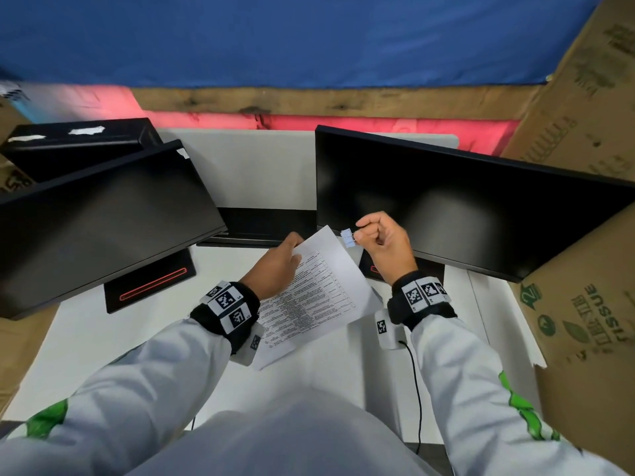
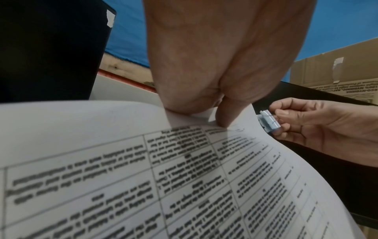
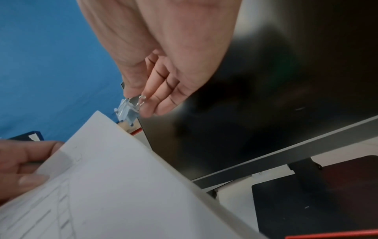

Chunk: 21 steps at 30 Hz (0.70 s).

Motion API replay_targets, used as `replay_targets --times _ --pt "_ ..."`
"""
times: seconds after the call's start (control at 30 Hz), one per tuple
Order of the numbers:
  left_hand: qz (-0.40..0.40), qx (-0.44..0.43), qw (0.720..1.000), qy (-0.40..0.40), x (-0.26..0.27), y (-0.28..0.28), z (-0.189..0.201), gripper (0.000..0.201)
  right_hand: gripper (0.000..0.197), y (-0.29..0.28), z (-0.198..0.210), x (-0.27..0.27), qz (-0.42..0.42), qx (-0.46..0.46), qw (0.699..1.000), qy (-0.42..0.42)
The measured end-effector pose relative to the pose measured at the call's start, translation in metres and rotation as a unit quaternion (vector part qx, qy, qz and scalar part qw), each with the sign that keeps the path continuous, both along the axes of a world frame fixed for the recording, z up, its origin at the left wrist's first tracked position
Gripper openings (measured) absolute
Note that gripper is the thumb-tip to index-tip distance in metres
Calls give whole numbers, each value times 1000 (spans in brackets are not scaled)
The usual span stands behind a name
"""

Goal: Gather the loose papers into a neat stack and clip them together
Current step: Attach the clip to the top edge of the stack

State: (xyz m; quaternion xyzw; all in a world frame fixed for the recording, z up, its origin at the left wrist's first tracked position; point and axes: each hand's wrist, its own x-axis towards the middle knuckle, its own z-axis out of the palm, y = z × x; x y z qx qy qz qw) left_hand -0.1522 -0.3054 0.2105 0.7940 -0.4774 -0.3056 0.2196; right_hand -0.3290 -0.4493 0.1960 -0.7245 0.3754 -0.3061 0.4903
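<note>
A stack of printed papers [image 1: 319,290] is held up off the white desk [image 1: 103,338], with tables of text on the top sheet. My left hand [image 1: 278,266] pinches the stack [image 2: 184,177] near its far left corner, thumb on top. My right hand [image 1: 381,242] pinches the wire handles of a pale blue binder clip [image 1: 348,238] between thumb and fingers. The clip [image 2: 267,120] sits right at the stack's far right edge; in the right wrist view the clip [image 3: 126,111] hovers at the paper's corner [image 3: 102,116]. Whether it bites the sheets I cannot tell.
Two dark monitors stand behind the papers, one at the left [image 1: 103,218] and one at the right [image 1: 464,207], each on a black base. Cardboard boxes [image 1: 584,304] crowd the right side. A black cable [image 1: 417,389] runs down from my right wrist.
</note>
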Motion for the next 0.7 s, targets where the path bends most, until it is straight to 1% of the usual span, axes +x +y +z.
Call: replay_targets --times 0.2,0.33,0.5,0.6,0.7 --pt "-8 -11 1000 0 0 0 1 15 10 -1 1 0 33 -12 999 40" --pt "-12 -10 1000 0 3 0 2 16 12 -4 0 1 59 -17 997 35" --pt "-13 -14 1000 4 5 1 2 10 9 -8 1 2 55 -15 998 14" --pt "-8 -8 1000 10 7 1 2 12 8 -7 4 0 53 -14 998 7" --pt "-6 -7 1000 21 8 3 3 14 9 -6 2 0 70 -17 997 19"
